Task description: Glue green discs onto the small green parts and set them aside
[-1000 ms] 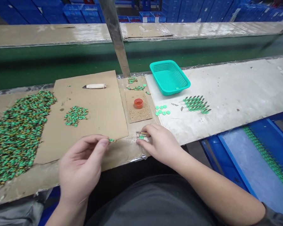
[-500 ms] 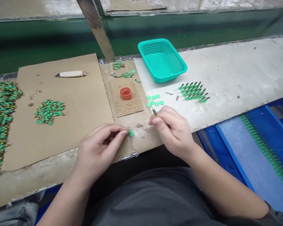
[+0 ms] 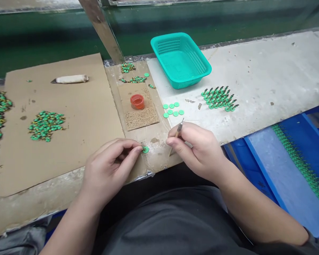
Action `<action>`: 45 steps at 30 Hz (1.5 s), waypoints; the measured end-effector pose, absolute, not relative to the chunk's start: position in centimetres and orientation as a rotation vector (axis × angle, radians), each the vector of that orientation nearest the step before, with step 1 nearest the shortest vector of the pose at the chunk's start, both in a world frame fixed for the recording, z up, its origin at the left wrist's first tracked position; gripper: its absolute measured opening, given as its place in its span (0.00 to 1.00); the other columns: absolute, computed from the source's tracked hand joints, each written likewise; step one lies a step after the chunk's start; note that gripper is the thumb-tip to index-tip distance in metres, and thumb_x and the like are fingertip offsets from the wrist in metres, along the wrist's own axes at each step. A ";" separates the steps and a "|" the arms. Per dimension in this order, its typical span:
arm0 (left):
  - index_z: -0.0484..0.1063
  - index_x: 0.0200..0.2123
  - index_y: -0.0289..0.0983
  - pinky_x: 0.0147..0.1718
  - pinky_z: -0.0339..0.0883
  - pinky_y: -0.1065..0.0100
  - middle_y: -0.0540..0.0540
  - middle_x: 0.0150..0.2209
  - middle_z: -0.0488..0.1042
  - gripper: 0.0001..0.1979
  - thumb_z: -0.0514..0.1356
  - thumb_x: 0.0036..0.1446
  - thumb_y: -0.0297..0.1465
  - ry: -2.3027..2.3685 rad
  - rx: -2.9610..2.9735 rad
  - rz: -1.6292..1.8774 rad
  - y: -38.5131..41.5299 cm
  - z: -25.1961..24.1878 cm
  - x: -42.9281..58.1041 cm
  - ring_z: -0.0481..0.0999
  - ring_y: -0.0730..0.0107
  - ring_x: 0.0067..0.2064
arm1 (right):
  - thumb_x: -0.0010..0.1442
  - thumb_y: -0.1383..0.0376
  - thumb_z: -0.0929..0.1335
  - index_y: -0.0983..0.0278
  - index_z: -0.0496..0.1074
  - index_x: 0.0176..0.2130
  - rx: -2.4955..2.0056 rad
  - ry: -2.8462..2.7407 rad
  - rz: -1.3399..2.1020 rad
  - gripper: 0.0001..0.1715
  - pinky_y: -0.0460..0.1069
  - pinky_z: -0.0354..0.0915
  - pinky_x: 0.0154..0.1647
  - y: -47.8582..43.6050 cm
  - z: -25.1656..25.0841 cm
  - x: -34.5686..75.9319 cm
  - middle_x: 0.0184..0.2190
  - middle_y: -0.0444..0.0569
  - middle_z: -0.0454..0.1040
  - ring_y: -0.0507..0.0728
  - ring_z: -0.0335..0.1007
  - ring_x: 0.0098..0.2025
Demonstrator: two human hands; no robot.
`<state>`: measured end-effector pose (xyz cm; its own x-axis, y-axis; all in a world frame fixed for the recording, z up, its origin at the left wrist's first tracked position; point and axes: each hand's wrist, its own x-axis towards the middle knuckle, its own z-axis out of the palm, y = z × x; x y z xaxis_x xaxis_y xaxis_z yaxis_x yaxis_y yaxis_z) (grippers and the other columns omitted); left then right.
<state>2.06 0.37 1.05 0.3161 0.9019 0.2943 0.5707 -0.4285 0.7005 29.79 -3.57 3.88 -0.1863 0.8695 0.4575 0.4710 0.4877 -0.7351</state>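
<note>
My left hand (image 3: 113,166) is closed, thumb and index finger pinching a small green figure at the near edge of the table. A round green disc (image 3: 146,149) sits right at those fingertips, and the figure itself is mostly hidden by them. My right hand (image 3: 199,150) is wrapped round a thin pen-like tool (image 3: 179,130) with a metal tip and a wooden shaft; the tip points up and away. Beyond my right hand lie several loose green discs (image 3: 170,112). Farther right, several small figures stand upright on green discs (image 3: 220,98) in rows.
A red cup (image 3: 137,101) stands on a speckled cardboard piece (image 3: 143,120). Behind it is a teal basket (image 3: 181,83). Piles of green figures (image 3: 46,125) lie on the left cardboard (image 3: 95,117), with a wrapped blade-like tool (image 3: 70,79). Blue trays (image 3: 266,170) stand below, right.
The tool in my right hand has swung so its tip points up and right, and its lower end now shows below the fingers. My left hand keeps its pinch. The view has shifted slightly.
</note>
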 end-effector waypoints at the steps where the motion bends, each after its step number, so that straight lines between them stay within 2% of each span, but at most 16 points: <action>1: 0.88 0.42 0.50 0.38 0.79 0.64 0.51 0.39 0.89 0.08 0.71 0.76 0.43 1.290 2.131 0.934 0.4 1.0 2.1 0.85 0.62 0.36 | 0.88 0.61 0.69 0.56 0.72 0.41 -1.126 -1.850 0.575 0.18 0.52 0.75 0.43 -3.7 4.0 29.8 0.37 0.45 0.80 0.56 0.78 0.38; 5: 0.88 0.43 0.50 0.45 0.83 0.61 0.49 0.40 0.90 0.08 0.70 0.78 0.42 1.243 2.216 0.952 0.2 0.9 2.1 0.88 0.60 0.39 | 0.87 0.63 0.70 0.56 0.73 0.42 -1.155 -1.931 0.669 0.15 0.53 0.77 0.44 -4.2 4.5 30.1 0.41 0.47 0.86 0.58 0.84 0.41; 8: 0.87 0.43 0.49 0.50 0.84 0.59 0.49 0.40 0.90 0.09 0.70 0.78 0.43 1.207 2.289 0.948 0.2 1.0 2.2 0.89 0.58 0.41 | 0.87 0.62 0.70 0.56 0.74 0.43 -1.217 -1.953 0.673 0.14 0.54 0.78 0.46 -4.8 4.9 30.3 0.41 0.47 0.87 0.60 0.86 0.43; 12: 0.88 0.42 0.49 0.52 0.84 0.58 0.49 0.41 0.92 0.10 0.70 0.78 0.43 1.178 2.333 0.956 0.1 1.0 2.4 0.90 0.57 0.41 | 0.87 0.65 0.69 0.56 0.76 0.49 -1.256 -2.025 0.676 0.08 0.54 0.78 0.48 -5.8 5.5 30.7 0.44 0.48 0.87 0.60 0.86 0.45; 16: 0.90 0.44 0.50 0.55 0.84 0.59 0.50 0.44 0.93 0.09 0.71 0.78 0.43 1.161 2.303 0.956 -0.1 1.0 2.4 0.92 0.59 0.44 | 0.85 0.69 0.68 0.56 0.77 0.50 -1.325 -2.048 0.753 0.09 0.56 0.80 0.51 -6.4 5.6 31.3 0.46 0.48 0.87 0.62 0.87 0.47; 20: 0.92 0.44 0.46 0.53 0.82 0.63 0.51 0.44 0.93 0.12 0.72 0.79 0.45 1.205 2.236 0.957 -0.4 1.3 2.7 0.91 0.62 0.45 | 0.84 0.65 0.71 0.57 0.77 0.46 -1.312 -2.000 0.748 0.09 0.55 0.81 0.51 -5.6 4.4 30.7 0.44 0.47 0.85 0.61 0.87 0.47; 23: 0.93 0.43 0.44 0.51 0.81 0.64 0.51 0.42 0.92 0.17 0.72 0.79 0.49 1.273 2.205 0.943 -0.3 1.4 3.0 0.90 0.64 0.43 | 0.85 0.61 0.72 0.57 0.74 0.41 -1.269 -1.865 0.740 0.15 0.53 0.83 0.51 -4.5 2.9 28.9 0.45 0.47 0.82 0.59 0.87 0.46; 29: 0.93 0.46 0.42 0.51 0.78 0.70 0.54 0.44 0.92 0.16 0.72 0.81 0.46 1.263 2.231 0.954 -0.3 1.1 2.7 0.89 0.70 0.44 | 0.87 0.56 0.73 0.55 0.70 0.40 -1.312 -1.788 0.779 0.19 0.53 0.85 0.59 -2.8 1.5 26.3 0.50 0.47 0.84 0.58 0.87 0.52; 32: 0.93 0.46 0.41 0.50 0.78 0.69 0.54 0.44 0.92 0.17 0.72 0.81 0.46 1.295 2.226 0.933 -0.5 1.0 2.6 0.90 0.69 0.44 | 0.87 0.59 0.73 0.55 0.69 0.40 -1.261 -1.826 0.715 0.19 0.54 0.85 0.62 -2.4 1.1 26.2 0.50 0.45 0.84 0.58 0.87 0.53; 35: 0.92 0.47 0.40 0.49 0.78 0.68 0.52 0.44 0.92 0.15 0.71 0.82 0.44 1.268 2.287 0.990 -0.6 0.8 2.7 0.90 0.69 0.44 | 0.90 0.60 0.69 0.56 0.70 0.42 -1.226 -1.876 0.616 0.17 0.50 0.84 0.63 -2.1 0.5 26.3 0.51 0.41 0.84 0.53 0.87 0.55; 38: 0.91 0.47 0.41 0.49 0.78 0.67 0.52 0.44 0.92 0.12 0.71 0.82 0.41 1.227 2.331 1.036 -0.5 0.5 2.8 0.90 0.69 0.43 | 0.90 0.60 0.68 0.55 0.69 0.43 -1.195 -1.887 0.574 0.17 0.44 0.82 0.61 -1.9 0.0 26.3 0.50 0.39 0.83 0.50 0.87 0.53; 41: 0.91 0.46 0.41 0.48 0.78 0.69 0.53 0.43 0.92 0.11 0.72 0.81 0.40 1.198 2.338 1.050 -0.3 0.3 2.8 0.89 0.71 0.42 | 0.89 0.61 0.71 0.55 0.69 0.42 -1.155 -1.870 0.570 0.17 0.44 0.82 0.59 -1.8 -0.2 26.4 0.48 0.38 0.83 0.50 0.88 0.52; 45: 0.90 0.46 0.39 0.47 0.76 0.73 0.53 0.42 0.92 0.09 0.73 0.81 0.37 1.175 2.361 1.059 -0.2 0.3 2.8 0.88 0.74 0.42 | 0.90 0.60 0.69 0.56 0.72 0.44 -1.121 -1.933 0.509 0.16 0.44 0.81 0.58 -1.6 -0.2 26.6 0.48 0.38 0.84 0.50 0.87 0.51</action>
<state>2.76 -0.21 0.28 0.3944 0.7817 0.4831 0.5618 -0.6212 0.5464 26.62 -1.58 -0.24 -0.2627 0.8519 0.4531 0.5179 0.5207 -0.6787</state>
